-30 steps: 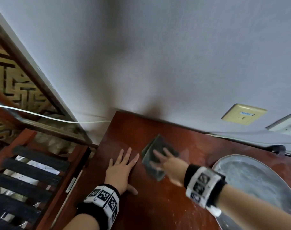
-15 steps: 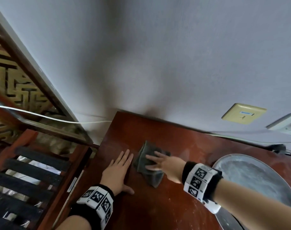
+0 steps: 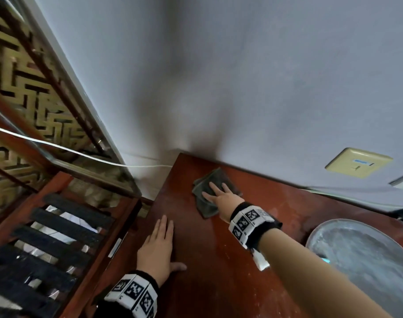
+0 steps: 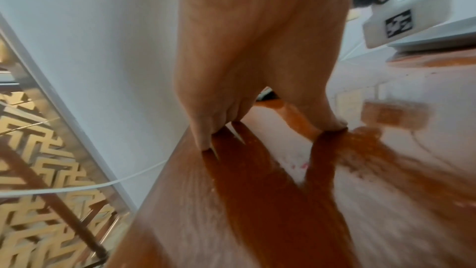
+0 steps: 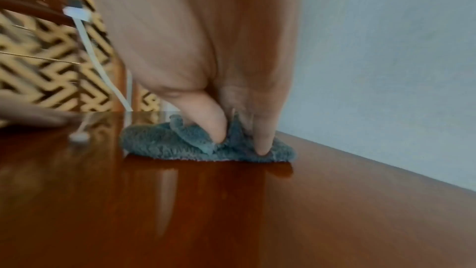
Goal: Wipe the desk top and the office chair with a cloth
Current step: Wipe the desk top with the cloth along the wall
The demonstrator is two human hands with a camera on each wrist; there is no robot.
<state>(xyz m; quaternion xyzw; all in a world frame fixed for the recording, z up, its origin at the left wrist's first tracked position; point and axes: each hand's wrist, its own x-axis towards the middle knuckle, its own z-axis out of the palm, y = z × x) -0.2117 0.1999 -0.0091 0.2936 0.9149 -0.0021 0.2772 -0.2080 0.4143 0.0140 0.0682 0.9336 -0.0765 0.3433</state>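
Fingers (image 3: 213, 188) of the right hand (image 3: 221, 198) were laid nearly straight on the cloth (image 3: 206, 191) and pressed it flat against the desk (image 3: 219, 283). In the right wrist view a fold of the fabric was caught between the thumb and a fingertip, so the cloth was pressed and lightly pinched at once. The cloth was found near the far left corner of the desk, close to the far edge at the wall (image 3: 242, 76), but whether it touched the wall could not be told.

The left hand (image 3: 155, 251) was rested flat near the left edge of the desk, with fingers extended and nothing held.

The cloth was judged to be soft, light and limp, with a thick pile; it would bunch up and fold if it were pushed from one edge only. It was best held from above, with the palm and the spread fingers over its middle, so that the pressure was shared. The desk top looked glossy, with pale dusty marks toward its right side, so easy sliding was expected.

A round metal tray (image 3: 365, 260) was seen at the right side of the desk, well apart from the cloth.
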